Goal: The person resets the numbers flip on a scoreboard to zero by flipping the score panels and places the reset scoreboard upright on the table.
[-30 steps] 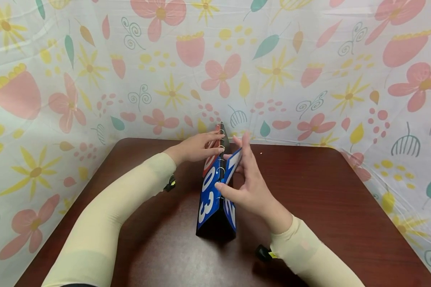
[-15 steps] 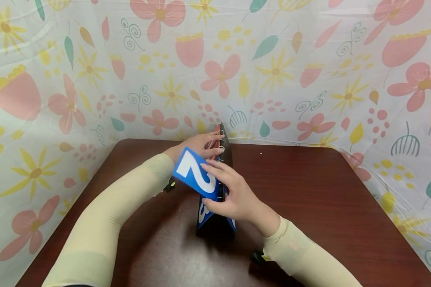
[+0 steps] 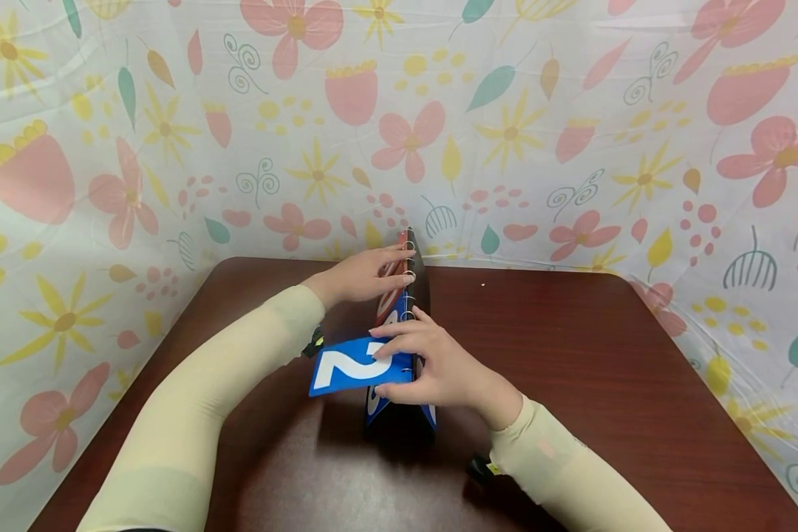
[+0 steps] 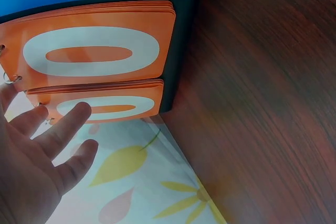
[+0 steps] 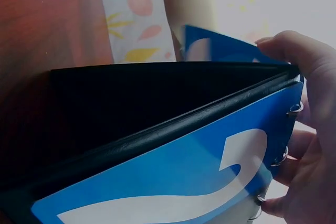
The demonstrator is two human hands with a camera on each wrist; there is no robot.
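Observation:
A black tent-shaped flip scoreboard [image 3: 399,425] stands on the table, its number cards hung on rings along the ridge. My left hand [image 3: 355,275] rests at its far end, fingertips on the ridge beside the red-orange zero cards [image 4: 94,51]. My right hand [image 3: 439,362] is over the near part of the ridge. Its fingertips touch a blue number card [image 3: 346,373] marked 2, which sticks out nearly level to the left. In the right wrist view the thumb [image 5: 286,43] meets that card, and another blue card [image 5: 210,166] lies on the near panel.
The dark wood table [image 3: 539,332] reaches back to a white floral cloth [image 3: 572,111]. A small white speck [image 3: 483,284] lies toward the table's back. Black devices sit at both wrists.
The blue card marked 2 has swung over the ridge from right to left and dropped toward level. My right hand followed it leftward. The left hand stays put.

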